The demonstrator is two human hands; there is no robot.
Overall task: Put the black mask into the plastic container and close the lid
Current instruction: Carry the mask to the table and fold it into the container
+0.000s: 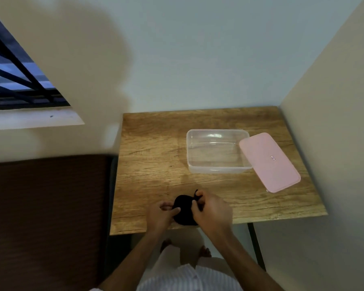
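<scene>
Table: container, lid, mask.

Walls: pale wall behind, another closing in on the right, a corner setting.
Table: wood-grain table tucked into that corner, dark metal leg showing under its near right edge.
Window: barred window up on the left, dusky blue outside, white sill beneath.
Furniture: dark brown surface left of the table.
Light: dim, a big soft shadow across the wall.
</scene>
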